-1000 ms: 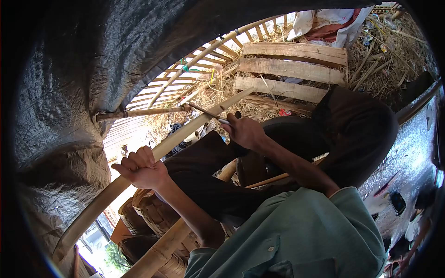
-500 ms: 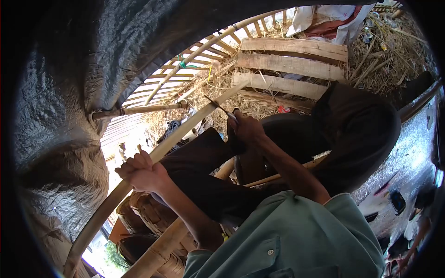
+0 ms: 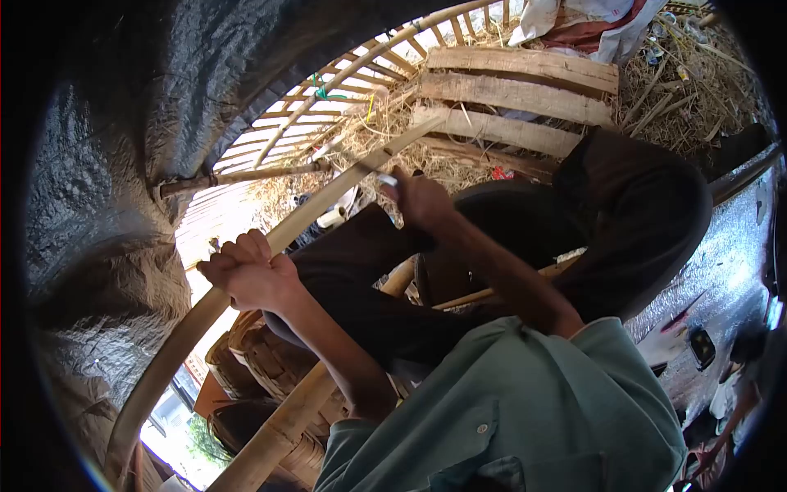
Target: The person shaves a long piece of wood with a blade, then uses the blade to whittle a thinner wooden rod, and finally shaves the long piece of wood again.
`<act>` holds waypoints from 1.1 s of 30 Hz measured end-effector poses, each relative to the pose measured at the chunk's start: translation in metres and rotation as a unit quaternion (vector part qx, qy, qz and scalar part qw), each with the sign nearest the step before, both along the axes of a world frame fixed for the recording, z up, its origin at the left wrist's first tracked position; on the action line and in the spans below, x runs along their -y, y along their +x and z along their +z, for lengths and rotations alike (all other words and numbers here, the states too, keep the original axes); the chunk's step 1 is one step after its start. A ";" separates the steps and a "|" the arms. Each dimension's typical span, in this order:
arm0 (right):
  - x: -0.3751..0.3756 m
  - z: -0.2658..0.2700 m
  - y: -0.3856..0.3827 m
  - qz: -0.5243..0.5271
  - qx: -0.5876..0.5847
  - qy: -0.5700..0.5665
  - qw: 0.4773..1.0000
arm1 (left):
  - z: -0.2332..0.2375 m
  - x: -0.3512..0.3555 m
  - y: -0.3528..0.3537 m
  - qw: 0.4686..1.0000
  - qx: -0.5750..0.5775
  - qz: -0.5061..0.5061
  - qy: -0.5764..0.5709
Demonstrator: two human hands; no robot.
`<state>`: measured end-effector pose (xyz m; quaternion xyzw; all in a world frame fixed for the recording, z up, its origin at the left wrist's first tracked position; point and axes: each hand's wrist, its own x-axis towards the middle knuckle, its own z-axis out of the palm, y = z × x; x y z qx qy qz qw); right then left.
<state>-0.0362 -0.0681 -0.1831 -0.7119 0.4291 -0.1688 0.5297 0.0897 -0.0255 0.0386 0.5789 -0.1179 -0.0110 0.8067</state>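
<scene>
Both hands are on one long, curved bamboo strip [image 3: 328, 201], which runs from the lower left edge of the view up to the wooden slats [image 3: 516, 98] at the top. The left hand [image 3: 250, 275] wraps the strip at about its middle, its grip closed tight with the fingers curled over the top edge. Further up the strip, the right hand [image 3: 420, 197] has its grip closed on a knife [image 3: 385, 179]. Only a short pale bit of the knife shows, blurred, just beside the strip, and I cannot tell whether the blade touches it.

Beneath the arms lie the person's dark trousers [image 3: 639, 213], one knee raised at the right. A teal shirt [image 3: 525, 410] fills the lower right. A thick bamboo pole [image 3: 283, 430] slants under the left forearm, with woven baskets [image 3: 254, 361] beside it. Black sheeting [image 3: 98, 164] covers the left side, a thin pole [image 3: 246, 175] sticking out from it. Straw [image 3: 393, 135] lies scattered around the slats, and a lattice of thin bamboo [image 3: 344, 90] curves above the straw.
</scene>
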 end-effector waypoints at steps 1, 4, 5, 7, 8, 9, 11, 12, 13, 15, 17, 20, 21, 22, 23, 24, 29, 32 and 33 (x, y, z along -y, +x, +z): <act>-0.005 -0.031 -0.005 -0.013 -0.026 0.041 0.999 | -0.006 -0.011 0.010 1.000 0.011 -0.007 0.020; -0.001 -0.031 0.000 -0.008 -0.039 -0.015 0.999 | -0.005 -0.011 0.010 0.993 0.096 -0.011 0.062; -0.024 -0.025 -0.002 -0.001 -0.041 0.013 0.999 | -0.005 -0.012 0.008 0.996 0.074 0.014 0.048; -0.004 -0.006 0.000 -0.009 -0.034 0.008 0.999 | 0.008 0.007 -0.014 0.998 0.040 0.042 0.009; -0.007 0.011 0.000 0.005 -0.037 -0.007 0.999 | 0.010 0.006 -0.016 0.999 0.028 0.046 -0.002; -0.011 0.032 0.002 0.023 -0.011 -0.020 0.999 | 0.010 0.003 -0.016 0.999 0.015 0.050 -0.008; -0.021 0.070 0.005 0.062 0.034 -0.042 0.997 | 0.008 -0.003 -0.012 0.998 -0.005 0.054 -0.012; -0.021 0.082 0.005 0.066 0.043 -0.063 0.995 | 0.007 -0.004 -0.009 0.998 -0.019 0.043 -0.038; -0.018 0.092 0.006 0.071 0.054 -0.087 0.992 | 0.006 -0.004 -0.007 0.997 -0.031 0.031 -0.068; -0.014 0.080 0.007 0.059 0.042 -0.088 0.993 | 0.001 -0.008 -0.007 0.998 -0.016 0.019 -0.055; -0.011 0.015 0.007 0.023 0.005 -0.036 0.999 | -0.008 -0.026 0.001 0.999 0.030 -0.005 -0.010; 0.022 -0.063 0.006 0.016 -0.058 -0.048 0.997 | -0.017 -0.038 0.009 0.997 0.072 -0.012 -0.001; 0.024 -0.057 0.010 -0.005 -0.051 -0.043 0.998 | -0.019 -0.028 0.010 0.998 0.057 -0.017 -0.013; -0.005 -0.041 0.010 -0.015 -0.046 -0.008 0.999 | -0.014 -0.031 0.013 0.999 0.039 -0.015 0.005; -0.007 -0.028 0.009 -0.010 -0.050 0.011 0.999 | -0.010 -0.025 0.014 0.999 0.025 -0.020 0.000; -0.003 -0.022 0.012 -0.010 -0.049 -0.002 0.999 | 0.000 -0.012 -0.005 0.999 0.033 -0.026 -0.015; -0.015 0.071 0.014 0.073 0.017 -0.054 0.996 | -0.001 -0.017 -0.004 0.999 -0.002 0.023 -0.023; -0.005 0.086 0.015 0.092 0.076 -0.139 0.983 | 0.000 -0.012 -0.008 0.999 -0.016 0.042 -0.029; -0.002 0.070 0.014 0.072 0.099 -0.152 0.981 | 0.001 -0.009 -0.012 0.998 -0.020 0.051 -0.027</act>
